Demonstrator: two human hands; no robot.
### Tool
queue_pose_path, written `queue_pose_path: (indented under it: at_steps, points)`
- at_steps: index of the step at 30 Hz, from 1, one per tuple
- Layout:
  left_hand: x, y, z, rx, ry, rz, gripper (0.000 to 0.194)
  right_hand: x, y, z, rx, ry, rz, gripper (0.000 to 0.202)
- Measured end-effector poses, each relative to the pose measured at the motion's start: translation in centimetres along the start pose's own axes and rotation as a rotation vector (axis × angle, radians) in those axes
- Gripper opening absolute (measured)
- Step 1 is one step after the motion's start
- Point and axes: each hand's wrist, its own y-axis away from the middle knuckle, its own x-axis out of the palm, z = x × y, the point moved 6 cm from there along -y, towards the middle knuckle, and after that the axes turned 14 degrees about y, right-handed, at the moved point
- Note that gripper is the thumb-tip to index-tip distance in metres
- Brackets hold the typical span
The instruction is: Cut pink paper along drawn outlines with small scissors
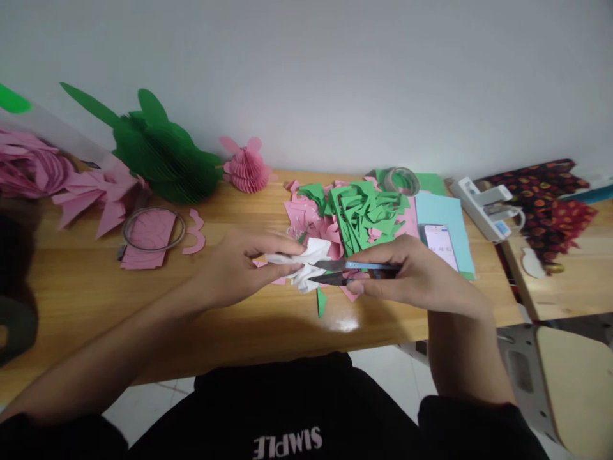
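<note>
My left hand (261, 265) pinches a crumpled white tissue (313, 252) between thumb and fingers. In my right hand (402, 271) is a pair of scissors (330, 264) with two dark blades and a blue strip along one side. The blades stand apart, pointing left, and their tips reach the tissue. My right fingers lie close behind the blades and hide most of the rest. Just beyond both hands lies a heap of green paper scraps (366, 214) mixed with pink paper scraps (301, 214). A small green scrap (321, 301) lies below the tissue.
Green (167, 156) and pink (246, 166) honeycomb paper figures stand by the wall. At left, a metal ring (153, 248) lies on pink paper. A tape roll (401, 182), a phone (439, 246) on blue paper (450, 220) and a power strip (483, 211) are at right.
</note>
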Motion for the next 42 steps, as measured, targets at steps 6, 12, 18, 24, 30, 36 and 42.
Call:
queue_pose_path:
  at_steps: [6, 12, 18, 24, 30, 36, 42]
  points:
    - [0.6, 0.2, -1.3, 0.138, -0.096, 0.056, 0.016, 0.2, -0.1, 0.1, -0.033, 0.01, -0.004, 0.033]
    - [1.2, -0.5, 0.2, -0.086, 0.04, -0.026, 0.01, 0.7, -0.7, 0.0, -0.053, 0.085, -0.045, 0.025]
    - [1.5, -1.0, 4.0, -0.329, 0.15, -0.036, 0.014, 1.7, -1.3, -1.7, 0.053, 0.125, -0.027, 0.022]
    - [-0.8, -2.3, 8.8, -0.282, -0.001, -0.202, 0.021, 2.4, -0.6, -4.9, 0.166, 0.0, -0.049, 0.026]
    - [-0.9, -3.1, 10.2, -0.284, -0.145, -0.212, 0.034, 4.8, -0.9, -6.1, 0.219, -0.132, -0.169, 0.028]
    - [-3.1, 1.7, 8.0, -0.305, -0.57, -0.121, 0.03, 8.0, -0.2, -7.0, 0.209, -0.278, -0.314, 0.032]
    - [-2.5, 5.8, 9.1, -0.322, -0.567, 0.112, 0.019, 9.4, -0.1, -7.4, 0.251, -0.394, -0.401, 0.036]
